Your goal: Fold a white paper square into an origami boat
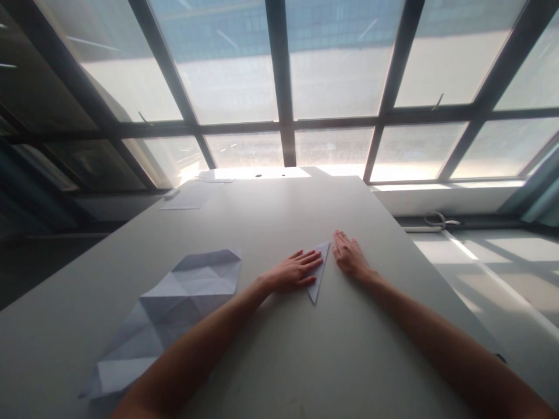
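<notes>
A small folded piece of white paper (318, 278) lies on the table, with pointed corners showing at its top and bottom. My left hand (296, 271) rests flat over its left part, fingers spread and pointing right. What lies beneath the palm is hidden. Just right of the paper, my right hand (348, 255) lies on the tabletop with its fingers stretched out, a small gap away from the paper's edge. Behind my left forearm spreads a larger creased sheet of paper (192, 297), partly covered by the arm.
The white table (279, 215) reaches toward a wall of windows (336, 87) with dark frames. Flat paper sheets (186, 199) lie at its far left. To the right, a coiled cable (434, 220) sits on a low ledge beyond the table edge.
</notes>
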The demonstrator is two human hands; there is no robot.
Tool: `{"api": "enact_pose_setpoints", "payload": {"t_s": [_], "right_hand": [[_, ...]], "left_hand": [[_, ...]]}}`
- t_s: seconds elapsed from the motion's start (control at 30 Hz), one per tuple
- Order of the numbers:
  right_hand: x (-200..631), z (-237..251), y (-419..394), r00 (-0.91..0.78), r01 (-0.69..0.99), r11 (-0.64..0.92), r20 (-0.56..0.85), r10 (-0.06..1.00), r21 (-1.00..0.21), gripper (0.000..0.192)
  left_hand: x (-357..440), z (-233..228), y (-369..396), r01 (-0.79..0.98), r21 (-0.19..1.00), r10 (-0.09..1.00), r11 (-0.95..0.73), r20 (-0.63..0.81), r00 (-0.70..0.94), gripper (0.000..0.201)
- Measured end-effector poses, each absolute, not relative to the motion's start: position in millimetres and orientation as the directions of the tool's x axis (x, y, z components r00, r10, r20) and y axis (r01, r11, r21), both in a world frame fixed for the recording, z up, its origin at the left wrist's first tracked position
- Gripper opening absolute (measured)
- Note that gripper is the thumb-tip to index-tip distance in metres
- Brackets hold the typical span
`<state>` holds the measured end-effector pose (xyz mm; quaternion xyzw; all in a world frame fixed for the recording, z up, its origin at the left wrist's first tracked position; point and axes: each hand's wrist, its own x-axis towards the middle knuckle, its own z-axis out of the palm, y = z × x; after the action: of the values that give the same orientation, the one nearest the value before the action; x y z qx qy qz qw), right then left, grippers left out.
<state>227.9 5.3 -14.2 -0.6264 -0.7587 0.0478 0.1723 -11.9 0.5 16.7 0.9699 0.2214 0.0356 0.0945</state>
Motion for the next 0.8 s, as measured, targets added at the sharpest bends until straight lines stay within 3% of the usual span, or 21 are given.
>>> {"api": "enact_pose_setpoints", "payload": {"t_s": [0.17, 0.37, 0.8], "right_hand": [[228, -11, 3, -0.354, 0.882, 0.384, 0.153, 0.923, -0.273, 0.056], [225, -10, 0, -0.372, 0.888, 0.392, 0.126, 0.92, -0.24, 0.066], [200, -5, -39, -0.52, 0.811, 0.506, 0.035, 0.853, -0.293, 0.115]], "left_hand": [[-11, 16, -1, 0.43, 0.199, 0.445, -0.881, 0.035, 0.895, 0.061], [-10, 11, 0, 0.459, 0.192, 0.475, -0.868, 0.047, 0.879, 0.059], [-9, 10, 1, 0.492, 0.167, 0.502, -0.855, 0.025, 0.864, 0.057]]}}
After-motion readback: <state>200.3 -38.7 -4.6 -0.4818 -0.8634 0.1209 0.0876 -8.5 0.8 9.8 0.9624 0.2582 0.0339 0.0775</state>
